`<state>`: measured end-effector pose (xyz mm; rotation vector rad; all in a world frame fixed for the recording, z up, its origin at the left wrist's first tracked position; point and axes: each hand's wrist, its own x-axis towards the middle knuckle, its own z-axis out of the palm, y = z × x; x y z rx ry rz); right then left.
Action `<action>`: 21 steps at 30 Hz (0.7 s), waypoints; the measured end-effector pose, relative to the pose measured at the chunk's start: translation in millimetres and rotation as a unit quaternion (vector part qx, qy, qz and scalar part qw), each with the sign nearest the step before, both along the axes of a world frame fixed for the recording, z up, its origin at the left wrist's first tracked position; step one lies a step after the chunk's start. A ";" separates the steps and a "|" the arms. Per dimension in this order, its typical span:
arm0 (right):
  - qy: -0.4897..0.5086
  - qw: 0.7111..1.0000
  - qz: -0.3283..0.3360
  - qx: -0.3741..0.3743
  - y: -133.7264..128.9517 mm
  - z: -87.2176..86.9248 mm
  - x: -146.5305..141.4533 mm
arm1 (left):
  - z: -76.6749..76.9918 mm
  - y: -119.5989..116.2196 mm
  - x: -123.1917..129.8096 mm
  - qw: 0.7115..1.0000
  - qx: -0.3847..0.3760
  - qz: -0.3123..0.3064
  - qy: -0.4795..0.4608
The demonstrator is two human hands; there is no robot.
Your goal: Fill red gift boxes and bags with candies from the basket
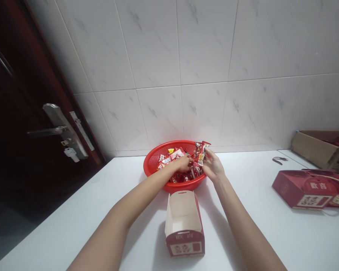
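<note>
Right grip (214,166): pinched red-and-white foil packet (203,153) at right rim of oval red plastic basket (150,161)
Left grip (183,164): inside basket, we couldn't tell
Done: maroon cardboard carton (303,189) looked closed
Remaining: cream-lined maroon carton (184,223) stood open

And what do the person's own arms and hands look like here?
Left arm and right arm are bare, with no sleeves in view, tapering toward bare wrists. Left hand and right hand are ungloved. Finer details, like rings, are unclear.
</note>
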<state>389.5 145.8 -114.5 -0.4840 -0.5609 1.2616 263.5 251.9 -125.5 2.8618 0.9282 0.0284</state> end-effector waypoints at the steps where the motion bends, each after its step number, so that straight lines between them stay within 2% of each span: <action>1: -0.002 1.000 -0.004 0.002 0.4 -0.5 0.1 | 0.8 0.2 -0.6 1.000 -0.004 0.011 -0.001; 6: -0.002 1.000 -0.021 -0.007 0.5 -0.8 0.0 | 14.9 3.6 -9.1 0.996 -0.002 0.092 0.009; 11: 0.017 0.999 -0.026 -0.022 -0.6 0.7 -1.1 | 28.5 11.9 -25.7 0.974 0.058 0.219 -0.001; 13: 0.024 0.999 -0.026 -0.027 -0.5 0.5 -1.0 | 31.0 12.5 -29.1 0.968 0.078 0.239 -0.006; 17: 0.012 1.000 -0.022 -0.015 0.1 -0.9 0.4 | 29.9 4.3 -22.0 0.982 0.077 0.171 -0.028; 19: -0.003 1.000 -0.023 -0.006 0.0 -1.0 0.9 | 25.6 -3.6 -13.3 0.993 0.044 0.105 -0.030; 21: -0.009 1.000 -0.023 -0.007 -0.5 -0.4 0.8 | 19.8 -11.8 -4.5 1.000 -0.014 0.009 -0.021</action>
